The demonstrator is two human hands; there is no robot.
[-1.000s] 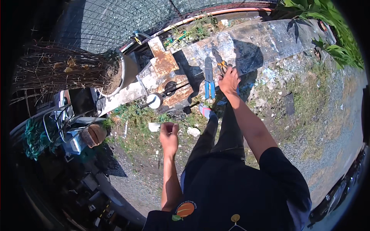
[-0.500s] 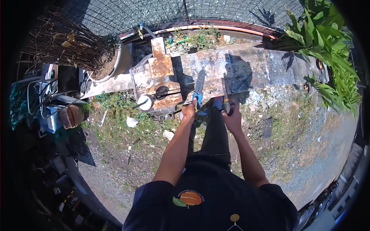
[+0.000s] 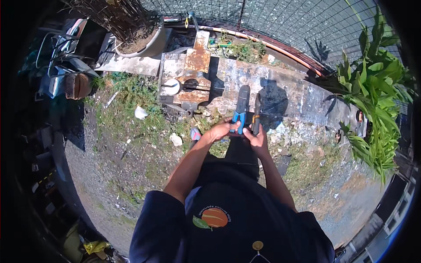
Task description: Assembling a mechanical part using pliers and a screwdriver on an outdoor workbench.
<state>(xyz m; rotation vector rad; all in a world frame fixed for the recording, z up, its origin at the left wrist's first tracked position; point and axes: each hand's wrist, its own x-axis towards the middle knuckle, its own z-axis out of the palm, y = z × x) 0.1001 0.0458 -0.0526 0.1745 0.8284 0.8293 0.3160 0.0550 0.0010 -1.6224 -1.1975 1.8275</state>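
My left hand (image 3: 222,130) is closed around the blue handles of a pair of pliers (image 3: 241,101) with a long, flat, dark grey head. These point away from me, and their exact type is hard to make out. In my right hand (image 3: 258,141) is a second pair of pliers (image 3: 257,107), slimmer, with dark jaws and an orange band on the dark handles. Both tools stand upright side by side, close but apart, above the near edge of a weathered, paint-stained bench (image 3: 302,98). My two hands nearly meet at the handle ends.
A rusty bench vise (image 3: 197,61) is on the bench's left part, with a white round thing (image 3: 171,87) beside it. Behind runs a wire mesh fence (image 3: 280,26). A potted plant (image 3: 140,44) stands far left, and leafy green plants (image 3: 372,92) lean in at right.
Both hands have drawn together, bringing the two pliers side by side. My view has shifted, so the bench and vise sit further right and higher in the picture.
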